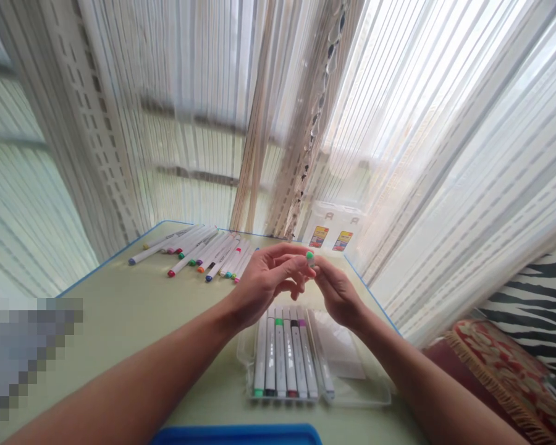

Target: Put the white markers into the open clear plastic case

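A marker with a green end points up toward me above the plastic case, most of its body hidden by fingers. My left hand pinches it between thumb and forefinger, the other fingers curled below. From the other side, my right hand has its fingers closed on the same marker. Below both hands lies a clear plastic case with several white markers side by side in its left half. One more marker rests near the case's middle, beside a white paper.
Several loose markers lie in a spread pile at the back left of the pale green table. Two clear cases with yellow labels stand at the back. A blue tray edge shows at the front. String curtains hang behind.
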The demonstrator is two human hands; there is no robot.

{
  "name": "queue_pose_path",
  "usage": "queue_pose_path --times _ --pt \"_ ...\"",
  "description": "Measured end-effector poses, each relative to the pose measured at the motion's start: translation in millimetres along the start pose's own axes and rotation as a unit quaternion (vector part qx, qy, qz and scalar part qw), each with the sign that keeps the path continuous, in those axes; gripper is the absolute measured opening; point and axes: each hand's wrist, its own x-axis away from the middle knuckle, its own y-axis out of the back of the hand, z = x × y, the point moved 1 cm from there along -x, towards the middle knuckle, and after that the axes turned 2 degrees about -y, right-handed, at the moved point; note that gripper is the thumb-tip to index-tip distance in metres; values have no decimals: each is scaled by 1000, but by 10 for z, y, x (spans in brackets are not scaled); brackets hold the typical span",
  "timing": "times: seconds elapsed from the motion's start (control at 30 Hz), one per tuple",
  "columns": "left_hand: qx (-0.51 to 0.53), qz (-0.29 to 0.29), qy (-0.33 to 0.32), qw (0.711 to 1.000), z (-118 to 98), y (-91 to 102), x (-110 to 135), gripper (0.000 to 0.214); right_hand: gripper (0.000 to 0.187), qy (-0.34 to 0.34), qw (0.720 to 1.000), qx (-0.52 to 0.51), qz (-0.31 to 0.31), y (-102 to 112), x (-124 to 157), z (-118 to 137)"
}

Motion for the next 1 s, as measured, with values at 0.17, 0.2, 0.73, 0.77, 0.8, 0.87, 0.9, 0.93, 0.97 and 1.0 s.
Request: queue_pose_path --times 0.17,0.2,0.73,0.77,0.8,0.87,0.9,0.93,0.97,1.0 --pt "10 -4 4 1000 8 14 -4 24 31 1 1000 -17 2 1 3 -2" --pt "13 -5 3 1000 9 18 -5 24 31 1 1000 -16 0 3 4 -5" --pt "26 -72 10 997 10 104 -60 28 28 -24 992 17 -125 18 4 16" --pt "9 -80 2 997 11 100 -62 29 28 -27 991 14 -129 18 3 15" --pt "-15 -90 -9 996 13 97 -64 30 28 -30 991 11 -130 18 1 10" --pt "-85 -113 -41 989 19 97 -68 33 27 -35 991 2 -129 18 -1 -11" --pt "-125 -123 -58 983 23 101 -70 34 26 -37 991 -2 -128 17 0 -24" --pt "-164 -132 -74 975 28 110 -72 34 25 -39 991 -6 -129 17 0 -37" --pt "-200 -140 -88 966 34 123 -74 34 24 -40 990 -8 -132 17 2 -47" --pt "-230 -147 -99 957 42 141 -76 33 23 -41 990 -8 -137 17 3 -54"
